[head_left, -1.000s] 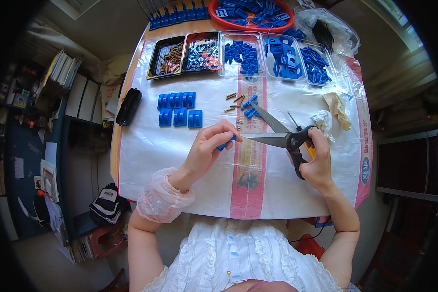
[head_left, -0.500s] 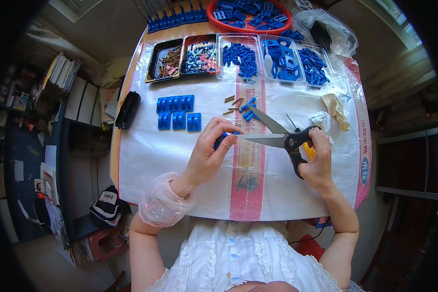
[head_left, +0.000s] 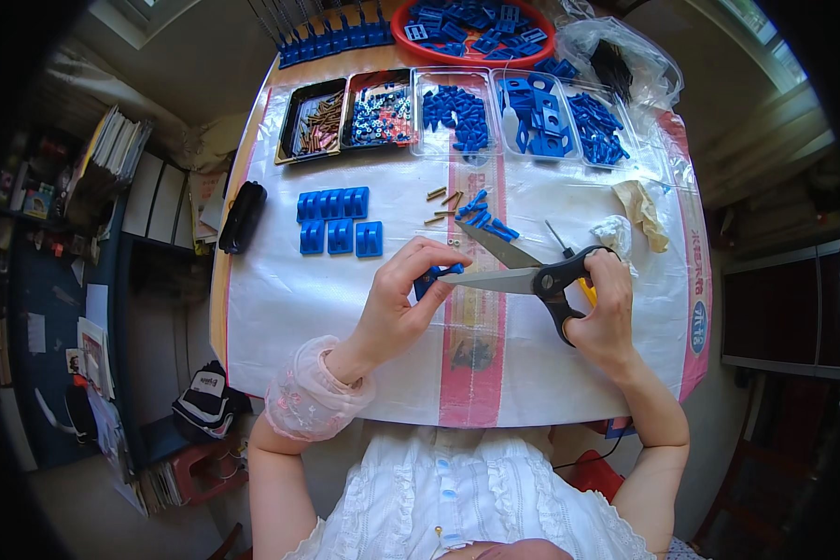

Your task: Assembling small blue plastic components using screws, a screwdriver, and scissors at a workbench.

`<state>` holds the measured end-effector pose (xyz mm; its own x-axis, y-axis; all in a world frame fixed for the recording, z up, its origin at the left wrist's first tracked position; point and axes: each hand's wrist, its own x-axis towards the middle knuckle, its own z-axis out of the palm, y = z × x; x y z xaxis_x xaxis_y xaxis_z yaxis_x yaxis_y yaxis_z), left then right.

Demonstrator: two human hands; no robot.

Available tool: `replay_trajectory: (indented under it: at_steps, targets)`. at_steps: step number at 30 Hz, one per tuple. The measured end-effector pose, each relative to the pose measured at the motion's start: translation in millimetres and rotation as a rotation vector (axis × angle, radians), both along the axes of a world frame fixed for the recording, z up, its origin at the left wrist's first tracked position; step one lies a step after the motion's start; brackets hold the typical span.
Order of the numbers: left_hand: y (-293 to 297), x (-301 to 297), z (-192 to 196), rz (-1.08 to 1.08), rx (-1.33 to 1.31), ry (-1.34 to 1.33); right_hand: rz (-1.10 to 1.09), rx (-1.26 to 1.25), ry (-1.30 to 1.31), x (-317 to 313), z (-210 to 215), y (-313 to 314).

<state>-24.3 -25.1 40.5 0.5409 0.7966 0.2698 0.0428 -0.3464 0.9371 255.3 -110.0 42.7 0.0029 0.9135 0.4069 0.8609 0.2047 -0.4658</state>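
Head view: left hand (head_left: pixel 397 297) has its grip clamped on a small blue piece (head_left: pixel 427 284), pinched between thumb and fingertips, above the tabletop (head_left: pixel 355 308), partly hidden by the fingers. Right hand (head_left: pixel 609 303) is closed round the handles of the scissors (head_left: pixel 540 280), blades spread wide. Near blade's tip sits at the left thumb and blue piece; can't tell if it touches or only overlaps in view. Far blade points at the loose blue parts (head_left: pixel 477 213).

To do this well, I'd pinch further back so the thumb clears the edge, brace the piece firmly, and use light, short blade strokes aimed away from skin. Spread blades leave a second edge exposed; narrowing them would be safer.

Pose: both elbows bent, forearms rising from lower left and lower right, hands meeting near mid-tabletop. Left wrist, above the pink cuff (head_left: pixel 319 387), angles inward; right wrist looks nearly straight.
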Motion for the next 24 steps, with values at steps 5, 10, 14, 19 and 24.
replay_trajectory:
  at_steps: [5,10,14,19,24]
  targets:
    - [-3.9,0.3,4.4,0.046,0.045,0.071,0.000,-0.005,-0.009,0.3,-1.3,0.5]
    - [-3.8,-0.6,7.0,0.046,0.049,0.083,0.005,-0.010,-0.018,0.2,-1.5,0.3]
    - [-4.5,1.4,9.2,0.058,0.087,0.102,-0.004,-0.008,-0.008,0.0,-1.2,0.4]
    - [-3.0,0.8,4.1,0.046,0.132,0.090,-0.004,-0.013,-0.011,0.1,-0.3,0.7]
    - [-3.4,1.0,2.4,0.053,0.128,0.099,-0.003,-0.015,-0.012,0.9,-0.3,0.8]
